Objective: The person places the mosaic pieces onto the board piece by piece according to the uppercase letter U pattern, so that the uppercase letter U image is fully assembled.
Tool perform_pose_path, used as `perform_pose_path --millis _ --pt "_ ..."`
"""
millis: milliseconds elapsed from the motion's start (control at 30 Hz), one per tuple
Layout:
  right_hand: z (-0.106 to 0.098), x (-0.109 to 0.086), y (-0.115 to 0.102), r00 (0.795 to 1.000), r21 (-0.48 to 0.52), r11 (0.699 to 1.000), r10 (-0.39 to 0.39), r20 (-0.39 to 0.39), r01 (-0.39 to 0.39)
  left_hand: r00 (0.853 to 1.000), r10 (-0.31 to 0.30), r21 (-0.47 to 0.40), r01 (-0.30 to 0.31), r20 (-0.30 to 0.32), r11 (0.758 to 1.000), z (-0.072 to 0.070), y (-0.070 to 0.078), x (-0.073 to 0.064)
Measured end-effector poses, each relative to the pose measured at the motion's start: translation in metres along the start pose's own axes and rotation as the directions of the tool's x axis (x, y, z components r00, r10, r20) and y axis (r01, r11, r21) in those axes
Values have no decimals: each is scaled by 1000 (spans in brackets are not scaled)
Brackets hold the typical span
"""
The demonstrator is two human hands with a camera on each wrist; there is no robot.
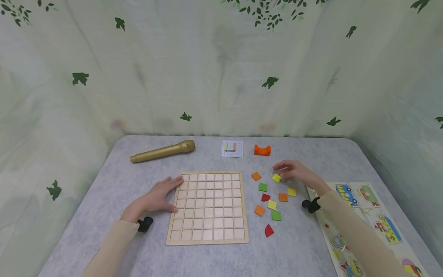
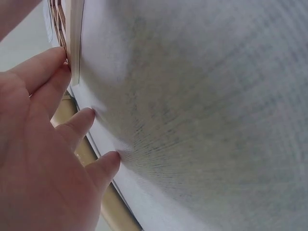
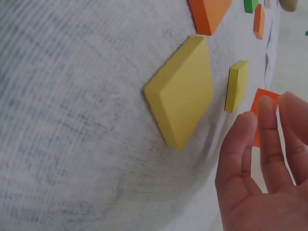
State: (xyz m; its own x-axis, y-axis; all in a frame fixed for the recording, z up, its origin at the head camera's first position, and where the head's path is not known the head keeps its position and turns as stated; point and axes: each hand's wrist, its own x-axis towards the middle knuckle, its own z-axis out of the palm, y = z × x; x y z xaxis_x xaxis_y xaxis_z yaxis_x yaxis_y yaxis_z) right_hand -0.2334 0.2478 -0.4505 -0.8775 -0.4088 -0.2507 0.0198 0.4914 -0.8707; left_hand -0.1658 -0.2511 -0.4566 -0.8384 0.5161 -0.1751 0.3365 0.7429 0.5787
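A wooden grid board [image 1: 207,243] with square recesses lies on the table. My left hand [image 1: 160,196] rests at its left edge, thumb and fingertips touching the frame, fingers spread; the left wrist view shows two fingertips against the board's side [image 2: 74,43]. To the right of the board, my right hand [image 1: 294,172] hovers beside a yellow square tile [image 1: 276,178], fingers loosely bent. In the right wrist view a gap shows between the fingertips and the nearby yellow tile, and nothing is held. Another yellow tile [image 3: 183,94] lies closer to that camera.
Orange [image 1: 259,210], green [image 1: 276,215] and red [image 1: 269,231] tiles lie scattered right of the board. Behind stand a gold microphone [image 1: 162,151], a pattern card [image 1: 232,149] and an orange holder [image 1: 262,150]. A picture puzzle board [image 1: 367,215] lies under the right forearm.
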Motion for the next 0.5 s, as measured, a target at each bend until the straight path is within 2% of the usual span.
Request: perform_pose_path --millis 267,500 --pt "6 10 2 997 -82 994 78 -20 -79 1000 4 21 -4 -3 1000 1 0 -2" --pt "9 14 3 997 -167 983 70 -34 -74 1000 14 10 -14 -6 1000 3 -2 -3"
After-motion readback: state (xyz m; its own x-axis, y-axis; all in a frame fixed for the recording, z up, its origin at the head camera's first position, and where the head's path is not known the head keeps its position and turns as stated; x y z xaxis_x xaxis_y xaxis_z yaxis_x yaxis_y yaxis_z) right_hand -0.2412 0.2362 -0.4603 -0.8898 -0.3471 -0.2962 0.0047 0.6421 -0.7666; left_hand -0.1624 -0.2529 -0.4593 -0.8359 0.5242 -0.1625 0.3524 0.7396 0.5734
